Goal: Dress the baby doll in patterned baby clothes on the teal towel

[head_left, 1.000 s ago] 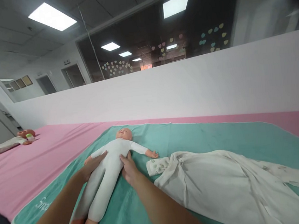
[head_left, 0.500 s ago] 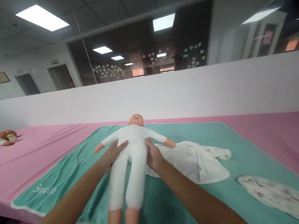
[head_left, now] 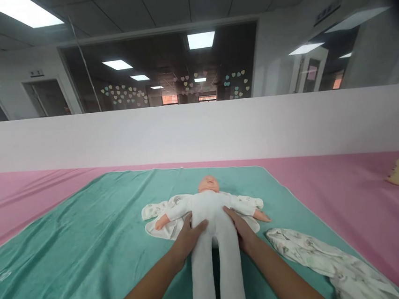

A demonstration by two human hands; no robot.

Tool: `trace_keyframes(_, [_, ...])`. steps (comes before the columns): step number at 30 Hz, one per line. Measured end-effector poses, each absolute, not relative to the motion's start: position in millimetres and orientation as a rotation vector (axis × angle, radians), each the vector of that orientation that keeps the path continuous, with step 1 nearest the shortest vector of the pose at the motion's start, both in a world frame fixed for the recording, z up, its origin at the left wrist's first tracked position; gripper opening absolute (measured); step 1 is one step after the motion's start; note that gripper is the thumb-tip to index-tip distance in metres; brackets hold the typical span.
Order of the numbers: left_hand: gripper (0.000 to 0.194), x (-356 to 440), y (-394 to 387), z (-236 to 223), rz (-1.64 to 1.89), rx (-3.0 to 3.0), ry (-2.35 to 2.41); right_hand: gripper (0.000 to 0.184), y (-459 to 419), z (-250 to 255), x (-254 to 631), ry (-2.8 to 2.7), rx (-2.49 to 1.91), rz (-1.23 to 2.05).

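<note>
Doll (head_left: pixel 210 212), one: long axis pointing away, head far, waist between left hand (head_left: pixel 185 242) and right hand (head_left: pixel 244 232), equally near; fingers (head_left: pixel 228 210) clasping its sides; garment (head_left: pixel 152 211) beneath

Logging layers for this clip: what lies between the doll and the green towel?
A white garment, spread beneath the doll's upper body on the green towel, as the head view shows.

- Doll (head_left: pixel 210 209): white suit, face up, arms spread, waist between left hand (head_left: pixel 188 237) and right hand (head_left: pixel 241 229), head beyond the grip.
- White shirt (head_left: pixel 153 228): patterned sleeves, spread out behind the doll's arms.
</note>
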State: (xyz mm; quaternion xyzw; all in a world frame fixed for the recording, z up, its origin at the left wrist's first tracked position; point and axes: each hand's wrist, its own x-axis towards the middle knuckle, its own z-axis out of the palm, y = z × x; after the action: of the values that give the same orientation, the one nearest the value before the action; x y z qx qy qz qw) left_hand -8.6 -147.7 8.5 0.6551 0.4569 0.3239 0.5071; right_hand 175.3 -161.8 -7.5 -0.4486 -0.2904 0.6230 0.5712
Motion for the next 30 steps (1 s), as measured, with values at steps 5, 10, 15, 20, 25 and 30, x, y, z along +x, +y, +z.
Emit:
trace_keyframes(5, [0.044, -35.3, -108.1, 4.1, 0.860, 1.825, 1.328, 0.042, -157.0, -3.8, 204.4, -1.188, -1.445, 1.005])
trace_keyframes(10, [0.028, -81.6, -32.7, 3.2, 0.957, 2.012, 1.716, 0.043, -151.8, 20.7, 203.4, -1.491, -1.799, 0.252])
trace_keyframes(15, [0.039, -98.9, 5.4, -22.4, 0.890, 2.005, 1.725, 0.024, -108.8, 49.6, 129.0, -2.116, -1.349, 0.096])
trace_keyframes(20, [0.023, -108.7, 10.4, -32.9, 0.879, 1.970, 1.590, 0.036, -39.8, 43.6, 71.8, -2.781, -1.265, 0.113])
trace_keyframes(25, [0.023, -115.2, 12.1, -34.5, 1.248, 1.577, 1.358, 0.039, -21.1, 46.5, 71.4, -2.899, -1.373, 0.164])
trace_keyframes(30, [0.023, -118.1, 17.2, -37.4, 1.314, 1.492, 1.416, 0.039, -29.8, 67.6, 98.8, -2.716, -1.554, 0.206])
